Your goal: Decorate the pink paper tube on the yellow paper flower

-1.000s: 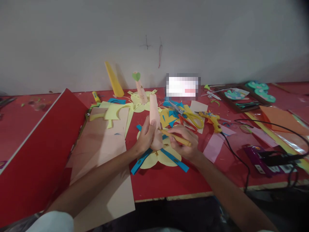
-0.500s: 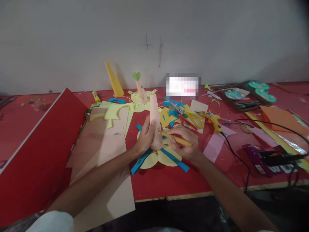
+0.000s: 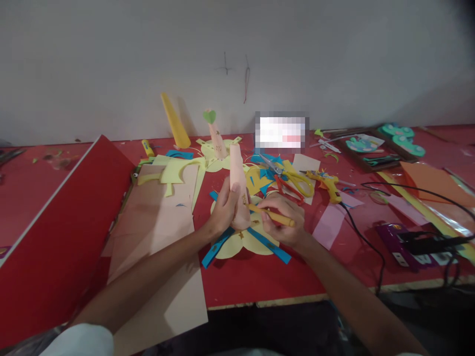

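Your left hand point(image 3: 223, 210): wrapped round a pale paper tube point(image 3: 236, 168), near centre. Your right hand point(image 3: 286, 207): gripping a yellow pen point(image 3: 281, 218), tip apparently just beside the tube, contact unclear.

The left hand's grip point(image 3: 224, 208) hides part of the pale pink tube point(image 3: 237, 170), whose brown marks point(image 3: 244, 199) are too small to make out. At the far middle, pixelation blurs a bright rectangle point(image 3: 282, 132); the red board point(image 3: 70, 232) at left and orange sheet point(image 3: 436, 184) at right are cut off.
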Demonstrator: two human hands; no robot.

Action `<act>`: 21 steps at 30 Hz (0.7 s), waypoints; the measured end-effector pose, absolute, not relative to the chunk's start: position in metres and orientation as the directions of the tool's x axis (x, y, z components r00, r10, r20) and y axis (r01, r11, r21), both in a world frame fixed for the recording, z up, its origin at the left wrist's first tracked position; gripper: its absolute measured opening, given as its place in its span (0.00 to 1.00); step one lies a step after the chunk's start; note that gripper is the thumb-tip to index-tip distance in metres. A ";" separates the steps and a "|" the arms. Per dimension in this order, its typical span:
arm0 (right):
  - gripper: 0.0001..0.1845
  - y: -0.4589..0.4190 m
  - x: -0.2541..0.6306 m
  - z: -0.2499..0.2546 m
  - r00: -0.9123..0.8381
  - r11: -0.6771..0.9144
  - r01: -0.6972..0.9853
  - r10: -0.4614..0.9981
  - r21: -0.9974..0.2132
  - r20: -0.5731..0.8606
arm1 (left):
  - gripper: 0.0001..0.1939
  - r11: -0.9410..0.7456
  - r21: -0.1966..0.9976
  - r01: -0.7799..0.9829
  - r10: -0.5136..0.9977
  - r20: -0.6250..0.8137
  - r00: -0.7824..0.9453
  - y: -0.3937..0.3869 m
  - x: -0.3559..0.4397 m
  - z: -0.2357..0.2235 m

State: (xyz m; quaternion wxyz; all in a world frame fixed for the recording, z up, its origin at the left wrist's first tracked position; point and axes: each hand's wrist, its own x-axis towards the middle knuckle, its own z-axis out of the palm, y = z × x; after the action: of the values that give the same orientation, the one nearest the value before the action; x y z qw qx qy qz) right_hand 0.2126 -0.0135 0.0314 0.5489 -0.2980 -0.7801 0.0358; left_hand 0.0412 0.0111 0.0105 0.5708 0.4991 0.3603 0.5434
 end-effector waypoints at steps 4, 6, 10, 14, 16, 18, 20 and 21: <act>0.09 -0.014 0.212 0.030 -0.209 0.807 0.444 0.516 -0.390 0.831 | 0.19 -0.093 0.960 -0.265 0.979 0.136 0.151 0.011 0.041 0.008; 0.09 -0.014 0.213 0.029 -0.211 0.811 0.432 0.516 -0.394 0.830 | 0.18 -0.089 0.959 -0.268 0.979 0.134 0.155 0.011 0.041 0.009; 0.09 -0.015 0.214 0.028 -0.232 0.818 0.422 0.514 -0.390 0.826 | 0.19 -0.083 0.962 -0.261 0.978 0.129 0.163 0.011 0.041 0.010; 0.11 -0.015 0.215 0.028 -0.237 0.829 0.391 0.510 -0.400 0.827 | 0.19 -0.088 0.960 -0.265 0.976 0.136 0.169 0.011 0.041 0.011; 0.12 -0.015 0.215 0.027 -0.261 0.833 0.367 0.518 -0.413 0.814 | 0.19 -0.087 0.962 -0.259 0.977 0.133 0.168 0.011 0.041 0.012; 0.12 -0.015 0.214 0.026 -0.290 0.832 0.346 0.534 -0.433 0.794 | 0.19 -0.079 0.963 -0.258 0.979 0.124 0.162 0.010 0.041 0.012; 0.12 -0.015 0.213 0.026 -0.317 0.830 0.328 0.547 -0.452 0.775 | 0.19 -0.071 0.961 -0.266 0.980 0.118 0.163 0.009 0.041 0.012; 0.12 -0.015 0.213 0.026 -0.323 0.830 0.322 0.549 -0.456 0.771 | 0.19 -0.072 0.961 -0.267 0.979 0.119 0.165 0.009 0.041 0.013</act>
State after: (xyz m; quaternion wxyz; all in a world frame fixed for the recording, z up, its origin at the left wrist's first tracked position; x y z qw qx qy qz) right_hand 0.2132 -0.0152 0.0263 0.5153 -0.2703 -0.8058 0.1104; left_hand 0.0408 0.0093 0.0127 0.5794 0.4966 0.3583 0.5378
